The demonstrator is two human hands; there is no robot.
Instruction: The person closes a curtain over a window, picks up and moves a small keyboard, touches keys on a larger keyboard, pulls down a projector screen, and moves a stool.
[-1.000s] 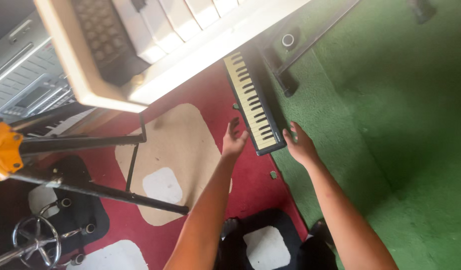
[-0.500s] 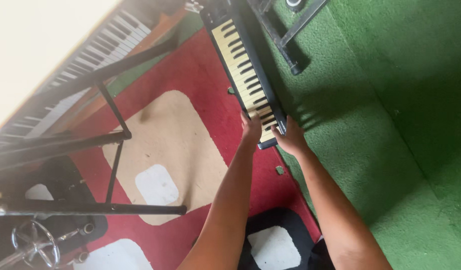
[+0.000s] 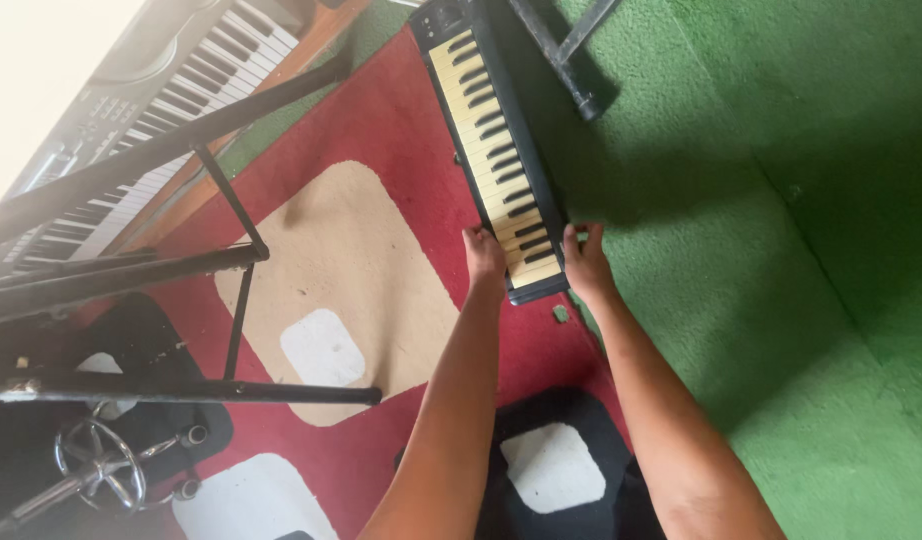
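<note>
A small black keyboard point(image 3: 493, 140) with cream and black keys lies on the floor, partly on the red rug and partly on green carpet. My left hand point(image 3: 483, 258) grips its near end from the key side. My right hand point(image 3: 584, 264) grips the same end from the back edge. Both forearms reach forward from the bottom of the view.
A larger keyboard point(image 3: 171, 110) rests on a black metal stand point(image 3: 181, 265) at the left. The patterned red rug point(image 3: 381, 130) meets green carpet point(image 3: 781, 250) at the right. Another black stand leg point(image 3: 566, 60) lies behind the small keyboard. A chrome fitting point(image 3: 101, 470) sits bottom left.
The view has shifted, so the small keyboard sits lower and nearer. Both hands, which were just touching its near end, now clasp that end from either side.
</note>
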